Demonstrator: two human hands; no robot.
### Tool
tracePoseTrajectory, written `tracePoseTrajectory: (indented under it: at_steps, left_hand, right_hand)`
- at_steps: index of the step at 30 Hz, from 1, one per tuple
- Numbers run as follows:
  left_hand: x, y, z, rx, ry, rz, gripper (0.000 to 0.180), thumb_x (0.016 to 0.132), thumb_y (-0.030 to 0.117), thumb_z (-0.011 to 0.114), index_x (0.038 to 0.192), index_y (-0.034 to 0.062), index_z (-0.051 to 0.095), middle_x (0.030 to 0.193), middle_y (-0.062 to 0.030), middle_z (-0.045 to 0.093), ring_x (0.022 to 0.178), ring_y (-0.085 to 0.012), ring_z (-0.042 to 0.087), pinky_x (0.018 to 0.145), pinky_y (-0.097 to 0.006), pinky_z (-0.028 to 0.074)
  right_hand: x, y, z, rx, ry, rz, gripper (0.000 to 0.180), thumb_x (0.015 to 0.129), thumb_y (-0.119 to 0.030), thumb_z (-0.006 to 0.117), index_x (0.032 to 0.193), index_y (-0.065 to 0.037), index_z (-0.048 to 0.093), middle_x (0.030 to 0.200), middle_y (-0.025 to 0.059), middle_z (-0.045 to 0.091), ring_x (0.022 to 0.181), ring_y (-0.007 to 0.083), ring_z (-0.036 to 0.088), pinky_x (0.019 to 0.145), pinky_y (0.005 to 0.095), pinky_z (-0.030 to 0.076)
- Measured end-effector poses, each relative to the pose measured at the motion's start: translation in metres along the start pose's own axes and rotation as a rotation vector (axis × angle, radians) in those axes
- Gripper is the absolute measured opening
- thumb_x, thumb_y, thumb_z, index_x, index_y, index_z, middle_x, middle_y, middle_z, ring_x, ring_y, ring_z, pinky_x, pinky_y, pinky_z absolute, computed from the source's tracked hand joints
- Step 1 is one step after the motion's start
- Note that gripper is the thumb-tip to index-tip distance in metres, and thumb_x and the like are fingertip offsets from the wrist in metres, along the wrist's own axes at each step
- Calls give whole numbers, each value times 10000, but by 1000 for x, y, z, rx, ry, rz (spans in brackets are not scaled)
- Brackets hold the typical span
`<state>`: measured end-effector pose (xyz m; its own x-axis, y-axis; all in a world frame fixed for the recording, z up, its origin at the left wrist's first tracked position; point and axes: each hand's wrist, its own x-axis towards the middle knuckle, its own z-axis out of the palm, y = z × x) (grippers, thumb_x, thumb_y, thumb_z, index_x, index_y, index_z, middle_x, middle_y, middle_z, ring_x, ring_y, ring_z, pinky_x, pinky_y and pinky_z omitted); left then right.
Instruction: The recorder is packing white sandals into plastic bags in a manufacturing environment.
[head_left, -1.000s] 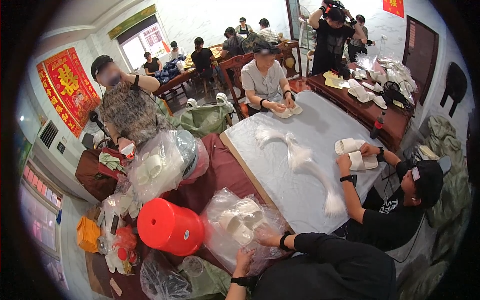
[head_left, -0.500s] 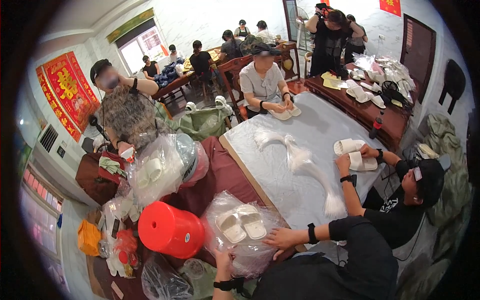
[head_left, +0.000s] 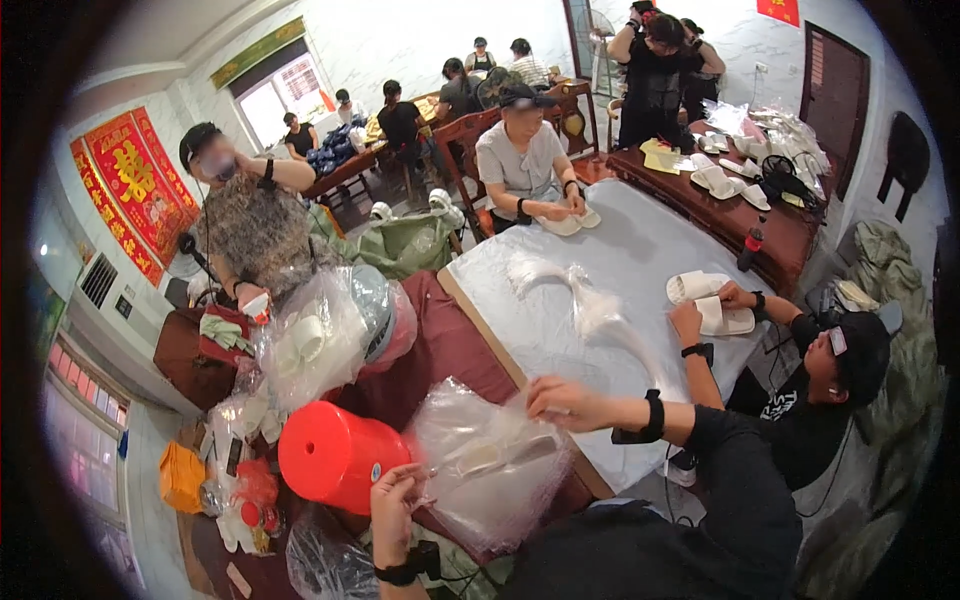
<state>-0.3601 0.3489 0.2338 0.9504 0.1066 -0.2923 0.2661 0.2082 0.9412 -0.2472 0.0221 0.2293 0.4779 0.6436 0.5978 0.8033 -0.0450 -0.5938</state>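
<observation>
A pair of white slippers (head_left: 480,459) lies under clear film in front of me, on a loose stack of clear plastic bags (head_left: 490,505). My right hand (head_left: 562,403) is raised above the far right side, its fingers pinching the edge of the clear plastic bag (head_left: 515,415). On the near left, next to the red bucket, my left hand (head_left: 395,503) has thumb and fingers closed on another edge of that bag. The film hazes the slippers' outlines, and I cannot tell exactly how far they lie within the bag.
An upturned red bucket (head_left: 335,455) stands left of the bags, before a large bag of slippers (head_left: 303,340). At right, a pale-covered table (head_left: 520,330) bears a bundle of clear strands (head_left: 600,310); two co-workers handle slippers there. Another person stands at far left.
Both hands have lifted from beside the slippers, the right one upward and away. Clear film now covers the slippers, which were bare on top of the stack.
</observation>
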Motion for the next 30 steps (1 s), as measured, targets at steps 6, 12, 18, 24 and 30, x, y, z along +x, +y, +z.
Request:
tracePoseTrajectory:
  at_steps: [6, 12, 18, 24, 30]
  left_hand:
    - [-7, 34, 18, -141, -133, 28, 217, 822, 69, 480, 993, -35, 563, 1029, -174, 604, 864, -228, 607, 766, -328, 488]
    - [28, 25, 3, -161, -124, 177, 242, 828, 68, 492, 1031, -44, 559, 1022, -158, 608, 923, -243, 604, 839, -356, 474]
    - [11, 19, -2, -210, -50, 194, 244, 832, 53, 490, 1046, -45, 555, 1020, -153, 611, 897, -218, 613, 814, -345, 496]
    - [11, -86, -30, -185, -15, -118, 217, 832, -19, 494, 1036, -65, 550, 1033, -160, 598, 904, -242, 612, 804, -321, 505]
    - [2, -221, -52, -341, -53, -386, 308, 828, 22, 520, 1124, -58, 502, 1126, -143, 562, 993, -246, 576, 857, -304, 480]
  right_hand:
    - [15, 11, -16, -158, 207, 71, 80, 740, -45, 662, 792, -57, 603, 1001, 85, 560, 1019, 240, 506, 916, 390, 380]
    - [33, 56, -11, 201, 365, 384, 101, 773, -92, 653, 836, -24, 613, 1080, 92, 561, 1049, 203, 497, 876, 307, 397]
    - [30, 34, -18, 285, 202, 271, 106, 774, -132, 659, 857, -72, 685, 1229, 70, 511, 1134, 202, 466, 969, 376, 342]
    - [-52, 58, 26, 348, -83, 558, 135, 769, -171, 670, 839, -59, 698, 1227, 75, 523, 1166, 224, 448, 996, 347, 309]
    - [-146, 105, 101, 529, -76, 968, 191, 810, -192, 640, 892, -24, 682, 997, 48, 642, 998, 158, 546, 892, 286, 400]
